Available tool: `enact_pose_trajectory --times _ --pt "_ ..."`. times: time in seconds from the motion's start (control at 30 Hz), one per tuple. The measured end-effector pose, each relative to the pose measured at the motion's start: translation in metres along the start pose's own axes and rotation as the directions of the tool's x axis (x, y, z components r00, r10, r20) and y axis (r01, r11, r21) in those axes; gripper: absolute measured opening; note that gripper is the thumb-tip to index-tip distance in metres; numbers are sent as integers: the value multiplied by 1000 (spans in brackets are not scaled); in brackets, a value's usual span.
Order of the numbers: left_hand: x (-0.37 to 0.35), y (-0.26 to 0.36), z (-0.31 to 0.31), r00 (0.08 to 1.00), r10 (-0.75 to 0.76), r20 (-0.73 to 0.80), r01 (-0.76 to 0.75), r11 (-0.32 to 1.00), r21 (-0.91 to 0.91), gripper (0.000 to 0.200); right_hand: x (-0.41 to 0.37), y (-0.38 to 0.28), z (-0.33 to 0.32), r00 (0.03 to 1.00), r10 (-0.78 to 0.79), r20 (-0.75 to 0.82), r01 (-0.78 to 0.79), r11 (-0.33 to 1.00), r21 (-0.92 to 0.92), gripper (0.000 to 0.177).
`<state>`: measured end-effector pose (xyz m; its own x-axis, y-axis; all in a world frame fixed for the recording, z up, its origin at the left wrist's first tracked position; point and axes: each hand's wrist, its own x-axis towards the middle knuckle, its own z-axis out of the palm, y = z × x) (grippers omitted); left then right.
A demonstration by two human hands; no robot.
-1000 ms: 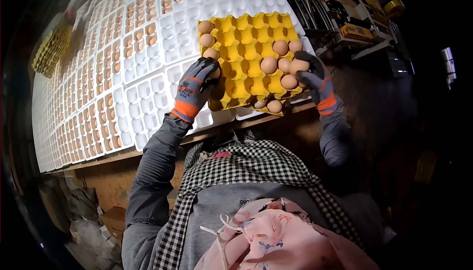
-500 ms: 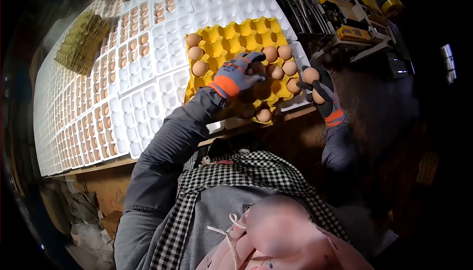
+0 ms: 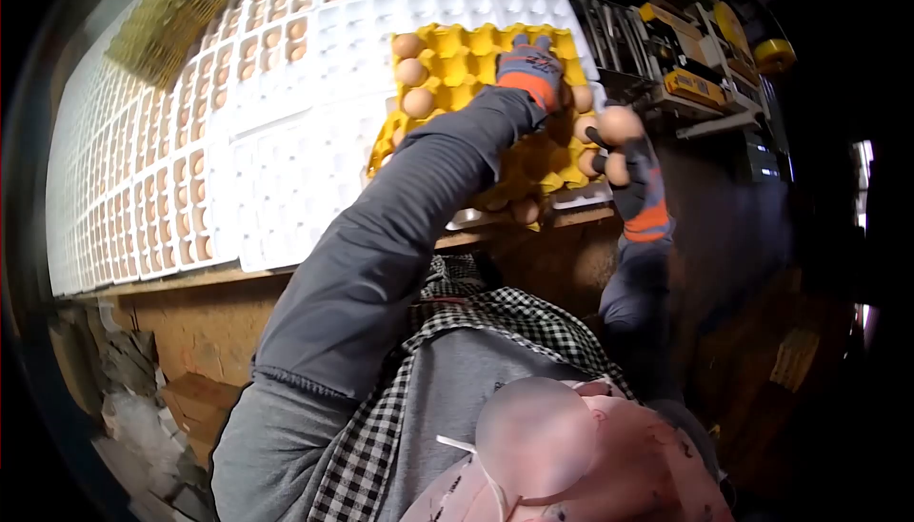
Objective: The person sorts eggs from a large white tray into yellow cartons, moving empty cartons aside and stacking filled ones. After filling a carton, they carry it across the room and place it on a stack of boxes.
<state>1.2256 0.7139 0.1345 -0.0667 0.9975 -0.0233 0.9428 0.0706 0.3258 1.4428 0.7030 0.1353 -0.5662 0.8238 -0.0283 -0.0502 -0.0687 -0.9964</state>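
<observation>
A yellow egg tray (image 3: 457, 67) lies on the white trays at the table's front edge, with brown eggs in its left column and at its right side. My left hand (image 3: 531, 70), in a grey and orange glove, reaches over the tray's upper right part. Its fingers point down and away; their tips and anything under them are hidden. Beside the tray's right edge, my right hand (image 3: 638, 179) is closed around brown eggs; one egg (image 3: 621, 125) sits at the top of the grip and another (image 3: 617, 169) lies below it.
White trays (image 3: 357, 65) cover the table, many at the left filled with brown eggs (image 3: 195, 189). A stack of yellowish-green trays (image 3: 167, 22) stands at the upper left. Right of the table is a metal rack with yellow parts (image 3: 695, 87). A cardboard box (image 3: 198, 408) is at the lower left.
My left hand has moved up and right across the yellow tray, its forearm now covering more of it. My right hand still holds eggs. The view has shifted slightly.
</observation>
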Motion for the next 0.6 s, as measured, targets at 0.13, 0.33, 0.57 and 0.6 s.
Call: enact_pose_trajectory --times 0.13,0.33,0.57,0.6 --pt "-86 -46 -5 862 -246 -444 -167 689 -705 55 11 -21 36 914 -3 406 -311 639 703 62" --pt "-328 -144 17 667 -568 -483 71 694 -717 61 2 -8 212 760 -94 643 495 724 -481 55" --pt "-370 -183 57 663 -588 -463 351 791 -502 52 -2 88 316 627 342 701 729 62 -682 54" --pt "-364 -184 46 642 -598 -479 271 762 -588 57 6 94 316 688 276 671 640 203 -741 54"
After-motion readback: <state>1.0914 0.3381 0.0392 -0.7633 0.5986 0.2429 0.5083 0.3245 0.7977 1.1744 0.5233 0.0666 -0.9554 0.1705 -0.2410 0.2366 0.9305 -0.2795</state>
